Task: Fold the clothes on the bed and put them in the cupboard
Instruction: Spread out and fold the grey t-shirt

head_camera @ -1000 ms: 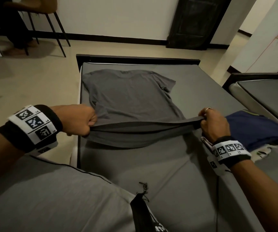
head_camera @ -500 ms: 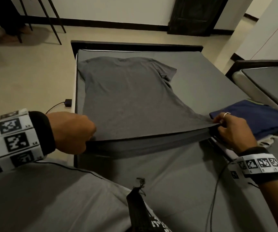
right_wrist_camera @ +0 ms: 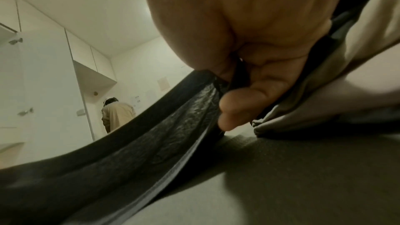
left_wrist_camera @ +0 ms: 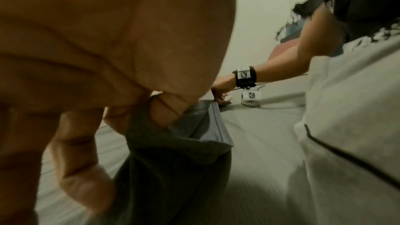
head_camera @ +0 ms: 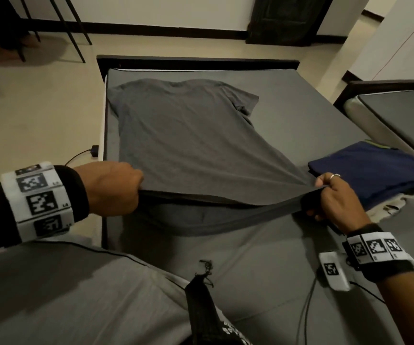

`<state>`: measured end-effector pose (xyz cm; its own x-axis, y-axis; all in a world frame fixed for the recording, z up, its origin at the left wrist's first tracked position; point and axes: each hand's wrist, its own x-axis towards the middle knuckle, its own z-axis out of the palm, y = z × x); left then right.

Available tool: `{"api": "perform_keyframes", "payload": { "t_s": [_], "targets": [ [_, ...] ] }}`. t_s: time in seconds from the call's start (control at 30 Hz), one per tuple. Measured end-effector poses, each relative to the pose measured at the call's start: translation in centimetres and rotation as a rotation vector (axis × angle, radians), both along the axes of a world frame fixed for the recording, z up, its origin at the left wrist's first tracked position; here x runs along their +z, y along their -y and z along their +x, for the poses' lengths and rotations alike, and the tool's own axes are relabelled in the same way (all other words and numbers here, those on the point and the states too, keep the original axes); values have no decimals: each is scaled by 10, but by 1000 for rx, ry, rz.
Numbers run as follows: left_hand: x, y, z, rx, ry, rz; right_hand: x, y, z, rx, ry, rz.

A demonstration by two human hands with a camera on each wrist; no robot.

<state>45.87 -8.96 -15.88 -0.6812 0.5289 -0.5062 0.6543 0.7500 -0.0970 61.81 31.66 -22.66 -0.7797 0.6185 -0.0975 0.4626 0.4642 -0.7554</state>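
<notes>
On bed (head_camera: 300, 100), unlabelled grey T-shirt (head_camera: 188, 140).

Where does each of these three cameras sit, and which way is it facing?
Head: worn on the head, looking down at the bed; both hands and forearms show.
Left wrist: under the left hand, looking along its fingers; the right hand shows beyond.
Right wrist: under the right hand, looking across the room at white cupboards.
Shared: all three show the grey T-shirt.

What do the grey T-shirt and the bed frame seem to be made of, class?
Grey T-shirt: soft matte knit, probably cotton jersey; it drapes and stretches between left hand and right hand. Bed frame: dark and rigid, possibly wood; finish unclear.
</notes>
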Motion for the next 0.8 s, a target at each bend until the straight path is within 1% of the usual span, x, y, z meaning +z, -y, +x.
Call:
{"api": "perform_keyframes", "payload": {
  "t_s": [0.07, 0.13, 0.2, 0.3, 0.4, 0.5, 0.53, 0.6, 0.67, 0.7, 0.73, 0.8],
  "targets": [
    [4, 0, -4, 73, -34, 68, 0, 1, -1, 32, 50, 59],
    [7, 3, -12, 156, -67, 138, -1, 3, -3, 79, 141, 137],
    [13, 7, -21, 245, -2, 228, -3, 4, -5, 129, 229, 181],
    [24, 11, -30, 256, 28, 302, -5, 4, -5, 205, 301, 184],
    [26, 15, -33, 298, 56, 401, -4, 4, -4, 282, 323, 170],
    [24, 18, -34, 356, 175, 537, -3, 7, -4, 299, 248, 231],
    [24, 18, -34, 368, 202, 579, -5, 7, -4, 282, 199, 283],
    [25, 18, -34, 356, 198, 612, -6, 5, -5, 224, 87, 422],
    [28, 18, -33, 344, 151, 608, -4, 5, -5, 152, -22, 566],
    [30, 18, -32, 323, 102, 585, -2, 5, -5, 113, -57, 609],
    [32, 17, -30, 288, 30, 541, 1, 5, -6, 73, -74, 636],
    [35, 16, -24, 194, -139, 425, 8, 3, -5, -3, -52, 640]
  ]
}}
